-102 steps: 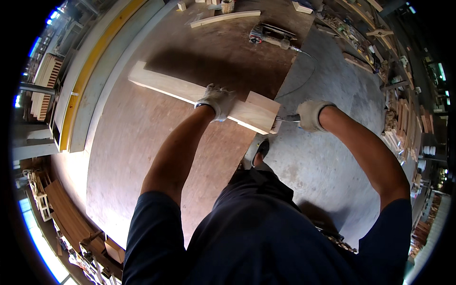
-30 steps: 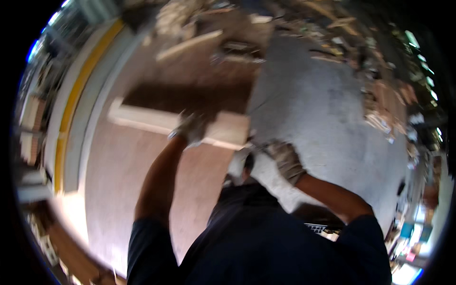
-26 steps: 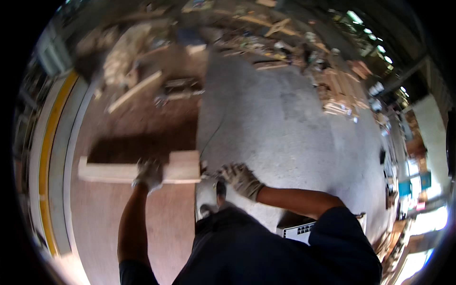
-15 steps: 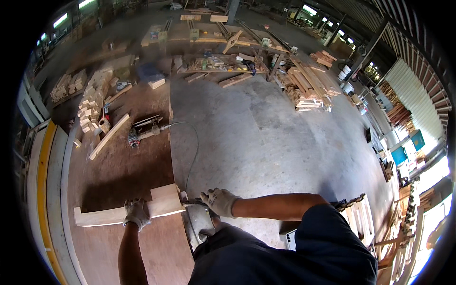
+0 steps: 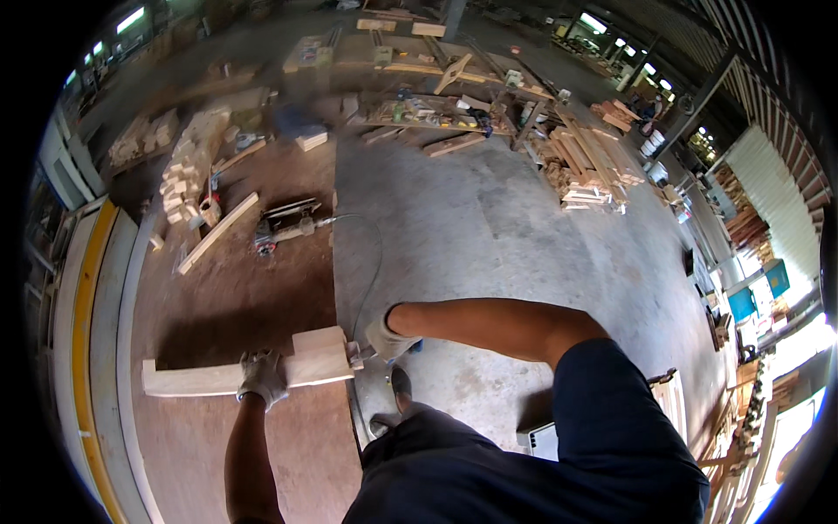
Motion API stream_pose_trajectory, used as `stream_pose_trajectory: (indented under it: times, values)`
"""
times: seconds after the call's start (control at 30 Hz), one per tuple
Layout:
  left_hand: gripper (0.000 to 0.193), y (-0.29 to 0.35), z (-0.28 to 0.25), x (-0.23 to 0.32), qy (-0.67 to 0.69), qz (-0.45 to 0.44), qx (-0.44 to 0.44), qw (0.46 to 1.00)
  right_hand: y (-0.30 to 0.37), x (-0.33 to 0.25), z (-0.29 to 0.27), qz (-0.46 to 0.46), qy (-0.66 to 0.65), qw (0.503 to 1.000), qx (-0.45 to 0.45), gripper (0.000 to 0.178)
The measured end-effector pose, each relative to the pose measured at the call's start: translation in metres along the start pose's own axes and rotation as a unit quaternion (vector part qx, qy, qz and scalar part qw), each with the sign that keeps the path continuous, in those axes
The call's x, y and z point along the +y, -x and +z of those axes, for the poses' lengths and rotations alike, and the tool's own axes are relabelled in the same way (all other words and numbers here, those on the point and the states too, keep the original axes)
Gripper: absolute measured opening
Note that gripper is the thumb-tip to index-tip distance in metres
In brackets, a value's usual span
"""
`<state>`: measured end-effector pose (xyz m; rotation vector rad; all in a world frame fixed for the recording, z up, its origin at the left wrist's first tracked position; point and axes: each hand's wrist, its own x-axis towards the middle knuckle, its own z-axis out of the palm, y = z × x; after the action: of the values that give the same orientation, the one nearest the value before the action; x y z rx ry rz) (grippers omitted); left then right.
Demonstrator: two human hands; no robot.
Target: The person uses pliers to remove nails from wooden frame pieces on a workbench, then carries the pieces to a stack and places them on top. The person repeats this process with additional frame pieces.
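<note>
My left hand (image 5: 262,377), in a light grey work glove, is closed over a long pale piece of wood (image 5: 205,379) on the brown bench top. A raised pale block (image 5: 316,342) forms the wood's right end. Just past that end my right hand (image 5: 386,339), gloved too, is bent at the wrist with its fingers curled. It grips something mostly hidden by the glove; a small greyish part (image 5: 356,352) shows between the glove and the wood.
A power tool (image 5: 288,229) with a thin hose lies farther up the brown bench top (image 5: 301,437), beside a loose wooden strip (image 5: 218,232). Stacked wood blocks (image 5: 185,179) stand at the far left. Long timber (image 5: 580,162) is piled across the grey floor (image 5: 489,253).
My right hand has come closer to the wood's right end and turned at the wrist. My left hand keeps its hold on the wood. The whole view has shifted slightly.
</note>
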<state>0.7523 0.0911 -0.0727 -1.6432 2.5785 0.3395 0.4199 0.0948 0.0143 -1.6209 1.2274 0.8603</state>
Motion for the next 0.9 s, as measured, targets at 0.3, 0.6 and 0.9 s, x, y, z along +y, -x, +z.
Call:
stream_pose_trajectory:
  times: [0.3,0.6,0.9]
  values:
    - [0.038,-0.002,-0.011,0.01,0.028,-0.008,-0.032,0.999,0.066,0.013,0.018,0.035,0.055,0.995,0.08,0.036]
    - [0.063,0.0,-0.003,0.003,0.017,-0.008,-0.028,0.999,0.077,0.012,0.015,0.086,-0.137,0.985,0.056,0.02]
    - [0.065,-0.003,-0.021,0.01,0.008,-0.02,-0.089,0.996,0.078,-0.011,0.002,0.116,0.025,0.992,0.045,0.032]
